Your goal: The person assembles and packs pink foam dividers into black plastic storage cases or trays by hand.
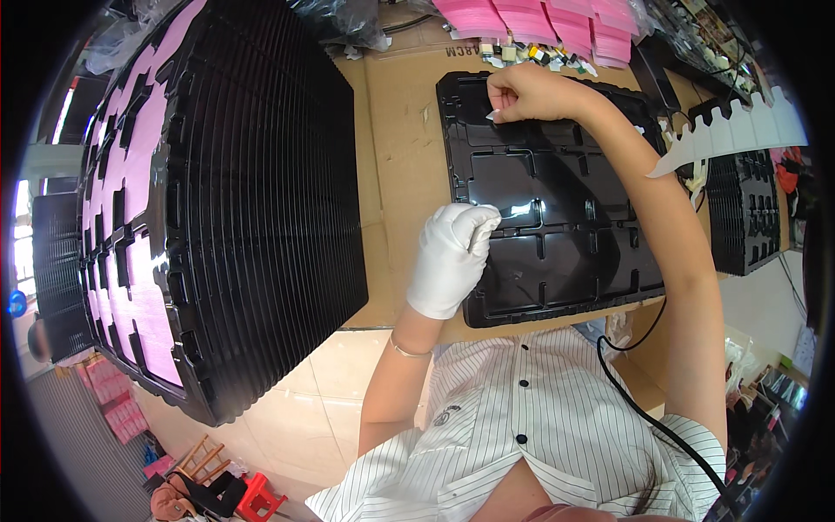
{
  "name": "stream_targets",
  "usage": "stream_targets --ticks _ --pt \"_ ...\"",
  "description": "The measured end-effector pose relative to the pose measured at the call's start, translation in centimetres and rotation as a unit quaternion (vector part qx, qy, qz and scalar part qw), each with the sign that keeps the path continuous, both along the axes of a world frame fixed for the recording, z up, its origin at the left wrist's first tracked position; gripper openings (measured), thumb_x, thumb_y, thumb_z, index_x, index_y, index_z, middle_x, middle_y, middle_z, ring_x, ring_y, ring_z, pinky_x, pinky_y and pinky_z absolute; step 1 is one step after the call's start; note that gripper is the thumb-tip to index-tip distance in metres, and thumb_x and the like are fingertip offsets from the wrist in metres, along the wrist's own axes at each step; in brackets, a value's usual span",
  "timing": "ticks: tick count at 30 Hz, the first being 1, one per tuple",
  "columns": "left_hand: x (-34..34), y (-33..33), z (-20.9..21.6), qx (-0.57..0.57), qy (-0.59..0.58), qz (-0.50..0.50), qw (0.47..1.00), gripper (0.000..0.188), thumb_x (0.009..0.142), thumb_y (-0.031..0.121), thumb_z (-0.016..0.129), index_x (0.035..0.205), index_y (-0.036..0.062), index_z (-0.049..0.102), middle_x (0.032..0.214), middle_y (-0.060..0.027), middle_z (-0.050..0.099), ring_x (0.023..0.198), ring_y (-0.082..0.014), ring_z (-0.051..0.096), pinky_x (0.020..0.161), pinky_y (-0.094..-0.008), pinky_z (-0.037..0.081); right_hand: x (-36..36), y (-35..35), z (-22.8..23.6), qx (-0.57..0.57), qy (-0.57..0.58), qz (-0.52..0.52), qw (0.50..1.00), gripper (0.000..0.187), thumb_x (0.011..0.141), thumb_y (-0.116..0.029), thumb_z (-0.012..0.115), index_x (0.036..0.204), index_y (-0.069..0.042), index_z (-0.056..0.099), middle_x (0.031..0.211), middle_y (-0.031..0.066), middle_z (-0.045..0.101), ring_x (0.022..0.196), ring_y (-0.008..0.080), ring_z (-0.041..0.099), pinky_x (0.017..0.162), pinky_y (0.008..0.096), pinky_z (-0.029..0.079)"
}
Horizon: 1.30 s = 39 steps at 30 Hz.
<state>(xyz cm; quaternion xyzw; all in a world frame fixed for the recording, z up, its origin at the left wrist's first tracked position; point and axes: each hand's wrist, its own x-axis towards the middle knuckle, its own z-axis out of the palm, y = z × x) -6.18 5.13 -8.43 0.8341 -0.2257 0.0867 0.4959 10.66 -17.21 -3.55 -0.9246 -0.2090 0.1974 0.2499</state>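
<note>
Black tray [557, 252], one, lies on the desk [391, 130] between two stacks of trays, a tall stack [270, 200] and a smaller stack [744, 213]. Right hand's [531, 94] grip pinches one small white piece [492, 117] over its far-left corner; gloved left hand's [448, 257] grip is curled closed, contents hidden.

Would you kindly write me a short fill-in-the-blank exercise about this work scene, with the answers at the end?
1. The glove on the left hand is ____ in colour.
2. Unlike the left hand, the right hand, over the far part of the flat tray, is ____.
3. The tall stack of black trays stands on the person's ____ side.
4. The bundled sheets beyond the flat tray are coloured ____.

Missing words: white; bare; left; pink.
</note>
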Motion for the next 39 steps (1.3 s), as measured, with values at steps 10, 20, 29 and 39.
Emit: stream_targets --ticks 10,20,29,39 --pt "-0.1 0.0 0.1 0.001 -0.002 0.001 1.000 0.009 0.086 0.009 0.069 0.094 0.0096 0.066 0.091 -0.0066 0.066 0.083 -0.0289 0.062 0.076 -0.0389 0.050 -1.1 -0.1 -1.1 -0.008 -0.169 0.014 0.985 0.007 0.081 -0.005 0.065 0.080 0.000 0.060 0.078 0.0133 0.065 0.073 0.0275 0.064 0.068 0.0363 0.051" --pt "-0.1 0.1 -0.1 -0.007 0.003 -0.002 1.000 0.009 0.086 0.008 0.068 0.094 0.0090 0.067 0.091 -0.0071 0.066 0.084 -0.0289 0.062 0.077 -0.0390 0.050 -1.1 1.1 -1.3 -0.054 -0.128 -0.031 0.990 0.011 0.082 -0.008 0.061 0.083 0.001 0.066 0.085 0.0201 0.068 0.085 0.0371 0.067 0.077 0.0435 0.053" --pt "-0.1 0.1 0.1 -0.010 -0.002 0.000 1.000 0.009 0.086 0.008 0.069 0.095 0.0091 0.067 0.091 -0.0069 0.066 0.085 -0.0288 0.062 0.078 -0.0393 0.050 -0.2 1.7 -0.7 -0.131 -0.119 -0.004 0.984 0.011 0.082 -0.010 0.063 0.083 0.002 0.063 0.076 0.0158 0.068 0.074 0.0328 0.067 0.070 0.0399 0.053" --pt "-0.1 0.1 0.2 -0.002 -0.016 -0.003 1.000 0.008 0.087 0.008 0.068 0.095 0.0091 0.066 0.091 -0.0068 0.066 0.083 -0.0284 0.062 0.076 -0.0391 0.051 -0.4 0.2 -1.6 -0.039 -0.066 -0.027 0.997 0.007 0.076 -0.004 0.065 0.081 -0.001 0.062 0.075 0.0131 0.065 0.071 0.0311 0.065 0.066 0.0377 0.052"
